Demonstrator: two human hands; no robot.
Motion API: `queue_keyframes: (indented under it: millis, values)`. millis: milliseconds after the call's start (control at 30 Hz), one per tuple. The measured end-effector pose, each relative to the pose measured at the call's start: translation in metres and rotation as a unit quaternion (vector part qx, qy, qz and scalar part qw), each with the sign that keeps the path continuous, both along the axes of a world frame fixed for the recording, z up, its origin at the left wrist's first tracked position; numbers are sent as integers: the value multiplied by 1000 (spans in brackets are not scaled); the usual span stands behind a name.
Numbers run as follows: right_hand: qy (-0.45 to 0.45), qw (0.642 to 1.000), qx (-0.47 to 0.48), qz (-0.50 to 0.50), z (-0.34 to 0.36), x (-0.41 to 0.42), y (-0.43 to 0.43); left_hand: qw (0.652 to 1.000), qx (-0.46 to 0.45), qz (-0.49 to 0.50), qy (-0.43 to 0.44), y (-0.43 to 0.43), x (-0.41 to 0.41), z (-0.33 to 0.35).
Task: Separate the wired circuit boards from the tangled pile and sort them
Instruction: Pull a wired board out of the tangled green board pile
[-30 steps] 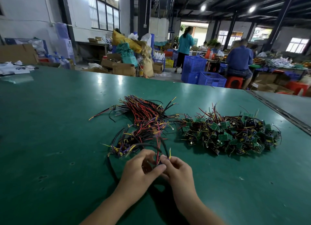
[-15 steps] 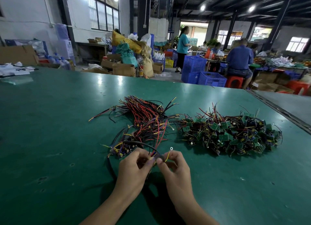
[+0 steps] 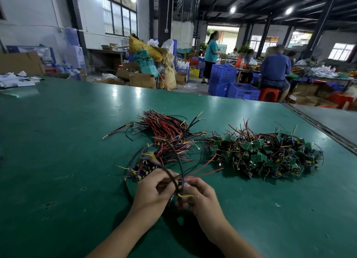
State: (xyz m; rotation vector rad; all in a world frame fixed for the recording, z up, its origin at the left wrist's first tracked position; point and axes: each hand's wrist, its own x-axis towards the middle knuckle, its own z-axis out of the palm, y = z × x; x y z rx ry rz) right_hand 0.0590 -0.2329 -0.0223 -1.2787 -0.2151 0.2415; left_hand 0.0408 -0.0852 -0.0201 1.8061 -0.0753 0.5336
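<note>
A tangled pile of green circuit boards with red, black and yellow wires lies right of centre on the green table. Left of it lies a laid-out bundle of wired boards, wires fanned away, boards near me. Close to the table's front, my left hand and my right hand meet and pinch one wired board's leads. Black, red and yellow wires stick up between my fingers. The small board itself is mostly hidden by my fingers.
A seam and a grey table run along the right. Papers lie at the far left corner. Beyond the table stand blue crates, cardboard boxes, sacks and several people at other benches.
My hands have drawn slightly nearer to me and the held wires have swung: red leads now trail right toward the tangled pile, a black lead arcs up over my left hand.
</note>
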Motion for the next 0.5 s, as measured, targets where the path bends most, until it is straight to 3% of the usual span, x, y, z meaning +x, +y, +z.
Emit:
queue_keyframes:
  millis: [200,367,500]
  values:
    - [30,996,64,55,3,1,-5,991,-130,-37,21,-3,-1,5]
    - [-154,980,-95,-82,2,2,-4,998,-62,1,13,0,2,0]
    - [-156,965,-143,-157,0,0,-1,999,-41,26,5,1,3,-2]
